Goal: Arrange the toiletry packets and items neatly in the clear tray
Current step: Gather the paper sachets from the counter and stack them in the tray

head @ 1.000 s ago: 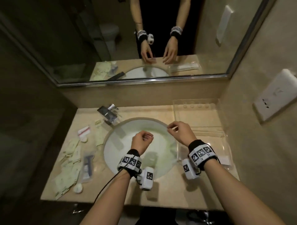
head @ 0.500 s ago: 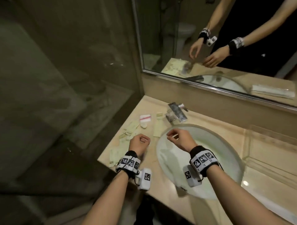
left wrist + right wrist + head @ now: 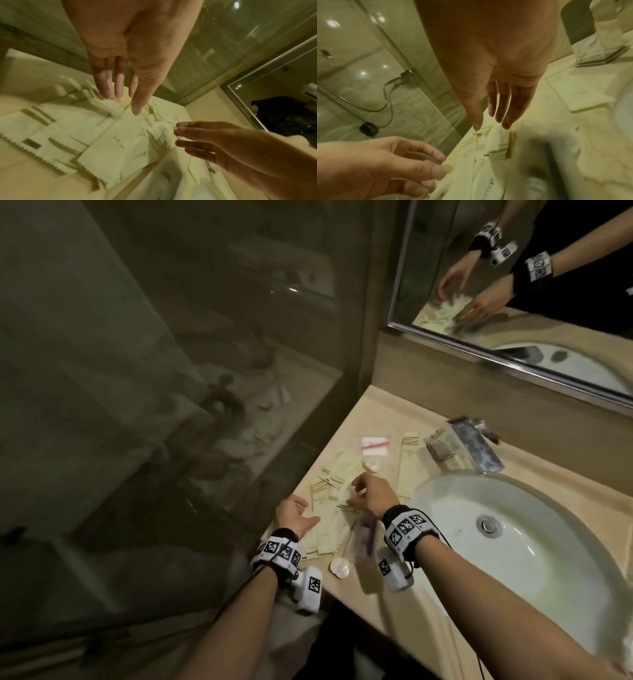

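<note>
We see round white ceramic sink basin (image 3: 534,542) set in beige stone counter (image 3: 383,419), right of centre. Chrome flat-spout faucet (image 3: 474,445) at far rim. Framed wall mirror (image 3: 513,313) far right. Glass shower screen (image 3: 205,354) left; chrome shower hose (image 3: 385,94) behind it.

honestly nothing's readable here; the pale packets (image 3: 109,136) on the counter have small dark print and stripes, way too blurred to make out; wristbands (image 3: 407,527) just carry black-and-white square marker codes, no letters or numbers

Beige countertop (image 3: 373,419), scattered packets (image 3: 334,529) (overlapping), faucet (image 3: 474,445)
</note>
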